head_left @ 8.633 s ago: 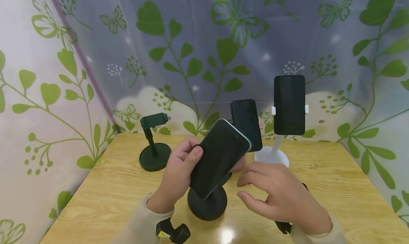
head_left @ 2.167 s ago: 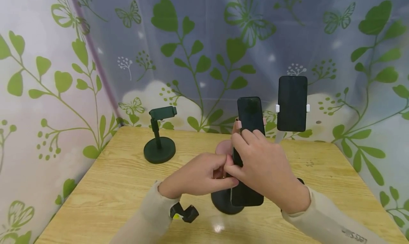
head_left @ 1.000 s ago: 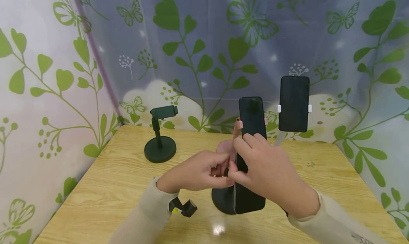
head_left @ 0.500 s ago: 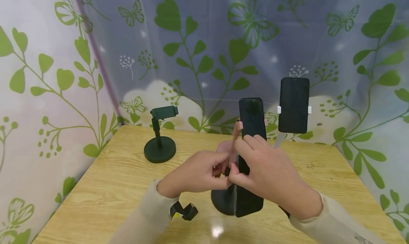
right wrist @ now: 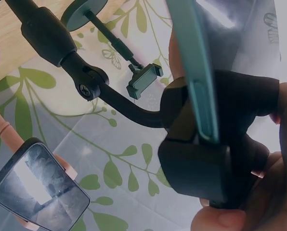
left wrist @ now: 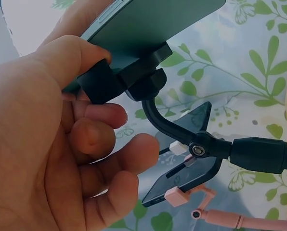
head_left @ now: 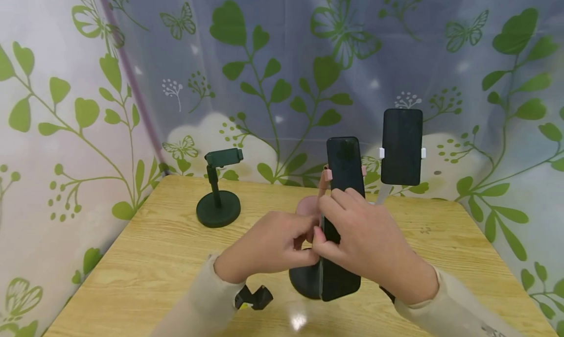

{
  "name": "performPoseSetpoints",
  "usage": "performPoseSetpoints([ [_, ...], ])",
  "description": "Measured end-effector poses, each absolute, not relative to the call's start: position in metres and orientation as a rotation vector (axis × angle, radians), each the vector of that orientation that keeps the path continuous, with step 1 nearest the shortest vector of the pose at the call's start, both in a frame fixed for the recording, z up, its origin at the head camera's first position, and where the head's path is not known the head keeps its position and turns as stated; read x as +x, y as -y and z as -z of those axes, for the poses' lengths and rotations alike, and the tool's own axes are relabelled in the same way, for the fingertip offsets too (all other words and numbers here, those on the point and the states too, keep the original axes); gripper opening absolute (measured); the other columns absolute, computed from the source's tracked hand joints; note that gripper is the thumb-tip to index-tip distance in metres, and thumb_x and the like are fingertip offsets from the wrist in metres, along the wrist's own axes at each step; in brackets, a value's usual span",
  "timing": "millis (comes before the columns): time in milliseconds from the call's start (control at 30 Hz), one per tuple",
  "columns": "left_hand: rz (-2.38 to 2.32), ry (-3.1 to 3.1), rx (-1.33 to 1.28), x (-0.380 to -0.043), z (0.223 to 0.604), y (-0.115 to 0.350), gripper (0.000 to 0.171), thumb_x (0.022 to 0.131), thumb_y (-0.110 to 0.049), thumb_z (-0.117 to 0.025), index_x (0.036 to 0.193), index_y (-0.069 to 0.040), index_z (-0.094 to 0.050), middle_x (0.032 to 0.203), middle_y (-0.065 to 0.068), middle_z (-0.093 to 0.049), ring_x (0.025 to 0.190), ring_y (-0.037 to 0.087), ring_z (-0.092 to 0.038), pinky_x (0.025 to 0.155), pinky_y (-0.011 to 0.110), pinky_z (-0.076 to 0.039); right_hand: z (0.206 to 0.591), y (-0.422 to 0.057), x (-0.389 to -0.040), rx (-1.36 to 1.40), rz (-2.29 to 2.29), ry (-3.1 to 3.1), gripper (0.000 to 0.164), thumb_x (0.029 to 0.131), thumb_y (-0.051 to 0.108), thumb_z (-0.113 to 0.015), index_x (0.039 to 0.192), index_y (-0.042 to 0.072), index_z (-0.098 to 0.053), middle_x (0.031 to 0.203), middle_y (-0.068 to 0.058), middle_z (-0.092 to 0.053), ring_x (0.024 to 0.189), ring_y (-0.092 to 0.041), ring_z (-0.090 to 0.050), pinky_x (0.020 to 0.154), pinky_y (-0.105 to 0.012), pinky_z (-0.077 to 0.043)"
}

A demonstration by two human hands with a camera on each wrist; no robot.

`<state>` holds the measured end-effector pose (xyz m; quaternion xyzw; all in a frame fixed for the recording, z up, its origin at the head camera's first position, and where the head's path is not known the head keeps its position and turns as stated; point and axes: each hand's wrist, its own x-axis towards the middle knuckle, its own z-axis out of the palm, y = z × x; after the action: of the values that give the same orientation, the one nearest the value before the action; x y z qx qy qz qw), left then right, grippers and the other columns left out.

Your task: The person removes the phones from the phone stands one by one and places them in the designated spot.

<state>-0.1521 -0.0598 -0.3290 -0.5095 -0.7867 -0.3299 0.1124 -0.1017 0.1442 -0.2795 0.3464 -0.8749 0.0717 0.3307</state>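
A dark phone with a greenish back stands nearly upright in the clamp of a black phone stand, whose round base rests on the table. My left hand is at the phone's left side, pinching a clamp jaw between thumb and index finger, the other fingers loosely curled below. Over the phone's front reaches my right hand, curled fingers and thumb gripping the clamp, as the right wrist view shows. In the head view both hands hide the clamp.
Just behind, a pink phone stand holds another phone. A white stand with a phone rises at the back right. A dark green stand carrying no phone is at left on the wooden table.
Earlier my left hand held the phone tilted while my right hand hovered free. Now the phone is upright with both hands at the clamp. In the last second it has turned slightly, showing its left edge.
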Motion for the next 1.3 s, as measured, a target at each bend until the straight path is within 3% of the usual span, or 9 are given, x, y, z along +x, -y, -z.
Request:
performPoseSetpoints([
  [633,0.905,2.308,-1.499,-0.151,0.329,0.057,0.017,0.095,-0.022,-0.065,0.083,-0.022,-0.053,0.065,-0.012,-0.048,0.055,-0.003,-0.04,0.052,0.015,-0.033,0.287,-0.146,-0.102,0.957,-0.229,2.201,0.01,0.085,0.022,-0.061,0.089,0.013,-0.057,0.078,0.005,-0.047,0.064,-0.011,-0.037,0.046,-0.02,-0.029],
  [833,0.935,2.283,-1.495,-0.152,0.332,0.057,0.018,0.096,-0.02,-0.065,0.082,-0.021,-0.054,0.064,-0.013,-0.048,0.055,-0.004,-0.039,0.054,0.015,-0.034,0.29,-0.148,-0.101,0.995,-0.305,2.145,0.015,0.091,0.025,-0.055,0.092,0.014,-0.064,0.079,0.005,-0.052,0.066,-0.01,-0.04,0.048,-0.02,-0.031],
  [1000,0.951,2.304,-1.489,-0.152,0.331,0.057,0.024,0.099,-0.028,-0.067,0.081,-0.022,-0.053,0.065,-0.015,-0.047,0.054,-0.003,-0.039,0.053,0.016,-0.034,0.293,-0.148,-0.101,1.045,-0.372,1.956,0.029,0.1,0.031,-0.045,0.087,0.012,-0.063,0.077,0.004,-0.051,0.064,-0.011,-0.039,0.048,-0.02,-0.03],
  [1300,0.931,2.33,-1.496,-0.153,0.332,0.057,0.029,0.101,-0.034,-0.068,0.08,-0.024,-0.05,0.063,-0.016,-0.044,0.048,-0.002,-0.034,0.05,0.017,-0.032,0.295,-0.151,-0.099,1.157,-0.431,1.635,0.033,0.102,0.028,-0.049,0.076,0.01,-0.057,0.069,0.0,-0.049,0.059,-0.014,-0.042,0.051,-0.024,-0.036],
])
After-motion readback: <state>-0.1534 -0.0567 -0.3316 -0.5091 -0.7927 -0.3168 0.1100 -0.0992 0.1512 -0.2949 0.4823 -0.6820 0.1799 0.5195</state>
